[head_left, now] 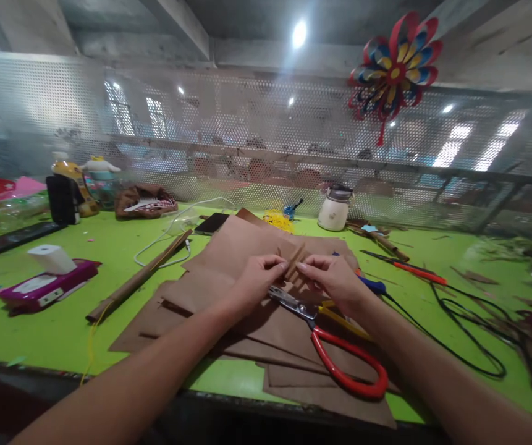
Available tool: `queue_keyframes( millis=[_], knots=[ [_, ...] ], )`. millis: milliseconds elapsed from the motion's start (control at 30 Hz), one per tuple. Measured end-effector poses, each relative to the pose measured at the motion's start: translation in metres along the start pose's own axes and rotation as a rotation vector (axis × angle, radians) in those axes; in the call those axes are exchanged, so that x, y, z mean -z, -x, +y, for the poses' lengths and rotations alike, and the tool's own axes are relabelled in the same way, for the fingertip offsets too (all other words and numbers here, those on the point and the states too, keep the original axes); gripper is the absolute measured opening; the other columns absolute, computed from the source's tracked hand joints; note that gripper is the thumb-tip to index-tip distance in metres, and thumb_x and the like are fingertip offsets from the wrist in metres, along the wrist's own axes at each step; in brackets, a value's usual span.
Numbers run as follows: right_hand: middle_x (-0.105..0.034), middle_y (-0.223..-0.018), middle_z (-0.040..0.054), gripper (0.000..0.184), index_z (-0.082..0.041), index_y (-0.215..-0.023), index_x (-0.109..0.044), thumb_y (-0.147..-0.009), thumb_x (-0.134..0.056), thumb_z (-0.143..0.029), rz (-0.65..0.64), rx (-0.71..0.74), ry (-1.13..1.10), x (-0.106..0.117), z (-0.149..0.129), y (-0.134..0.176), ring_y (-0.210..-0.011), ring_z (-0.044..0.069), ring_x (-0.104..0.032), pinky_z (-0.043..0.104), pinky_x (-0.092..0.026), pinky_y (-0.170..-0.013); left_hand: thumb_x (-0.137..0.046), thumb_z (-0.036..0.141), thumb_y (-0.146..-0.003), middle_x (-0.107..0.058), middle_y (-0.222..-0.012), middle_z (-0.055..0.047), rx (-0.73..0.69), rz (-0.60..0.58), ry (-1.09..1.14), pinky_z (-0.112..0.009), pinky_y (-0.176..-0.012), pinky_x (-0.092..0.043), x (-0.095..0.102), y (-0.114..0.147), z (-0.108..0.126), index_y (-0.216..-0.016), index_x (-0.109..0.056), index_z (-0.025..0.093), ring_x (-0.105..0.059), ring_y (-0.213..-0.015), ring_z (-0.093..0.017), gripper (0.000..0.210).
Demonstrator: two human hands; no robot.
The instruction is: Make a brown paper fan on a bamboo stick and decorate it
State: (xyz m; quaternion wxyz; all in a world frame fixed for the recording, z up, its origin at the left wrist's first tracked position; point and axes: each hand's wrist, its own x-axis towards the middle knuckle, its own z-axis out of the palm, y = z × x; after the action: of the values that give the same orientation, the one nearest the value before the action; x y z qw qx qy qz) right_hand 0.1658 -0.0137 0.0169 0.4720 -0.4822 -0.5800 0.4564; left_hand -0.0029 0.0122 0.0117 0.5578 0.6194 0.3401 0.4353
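Observation:
Both of my hands meet over a pile of brown paper sheets. With fingers pinched, my left hand grips the left side of a small folded piece of brown paper. My right hand pinches the same piece from the right. Its exact shape is hard to make out. Just below my hands, scissors with one red and one yellow handle lie on the sheets, their blades pointing to the left hand. Beyond my right wrist is a blue-handled tool with a cord, partly hidden.
A rolled brown paper tube and a purple power strip with a white charger lie left. Behind stand a white jar, yellow string and a phone. An orange-handled tool and black cord are right.

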Motion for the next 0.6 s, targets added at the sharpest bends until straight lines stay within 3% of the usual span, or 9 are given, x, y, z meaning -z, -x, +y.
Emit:
queue_keyframes(
  millis=[200, 367, 600],
  knots=[
    [-0.051, -0.053, -0.0033, 0.037, -0.016, -0.063, -0.055, -0.065, -0.069, -0.051, -0.024, 0.066, 0.008, -0.0009, 0.0007, -0.0009, -0.045, 0.007, -0.04, 0.023, -0.027, -0.045, -0.063, 0.038, -0.073, -0.054, -0.061, 0.0, 0.025, -0.064, 0.056, -0.023, -0.053, -0.035, 0.0041, -0.0041, -0.0058, -0.069, -0.058, 0.015, -0.048, -0.055, -0.011, 0.024],
    [-0.053, -0.056, -0.0028, 0.035, -0.017, -0.068, -0.058, -0.067, -0.068, -0.05, -0.054, 0.076, 0.013, -0.0013, 0.0022, -0.0005, -0.046, 0.008, -0.039, 0.023, -0.027, -0.045, -0.061, 0.041, -0.074, -0.048, -0.057, 0.002, -0.021, -0.114, 0.008, -0.023, -0.05, -0.029, 0.0024, -0.0039, -0.008, -0.067, -0.057, 0.015, -0.04, -0.05, -0.009, 0.027],
    [-0.05, -0.05, -0.0041, 0.034, -0.017, -0.059, -0.053, -0.067, -0.068, -0.046, -0.033, 0.071, 0.011, 0.0009, 0.0003, 0.0011, -0.044, 0.008, -0.04, 0.023, -0.029, -0.045, -0.066, 0.041, -0.071, -0.05, -0.057, 0.003, -0.01, -0.01, 0.023, -0.022, -0.05, -0.032, 0.0038, -0.0055, -0.003, -0.069, -0.057, 0.016, -0.043, -0.05, -0.009, 0.027]
  ],
)
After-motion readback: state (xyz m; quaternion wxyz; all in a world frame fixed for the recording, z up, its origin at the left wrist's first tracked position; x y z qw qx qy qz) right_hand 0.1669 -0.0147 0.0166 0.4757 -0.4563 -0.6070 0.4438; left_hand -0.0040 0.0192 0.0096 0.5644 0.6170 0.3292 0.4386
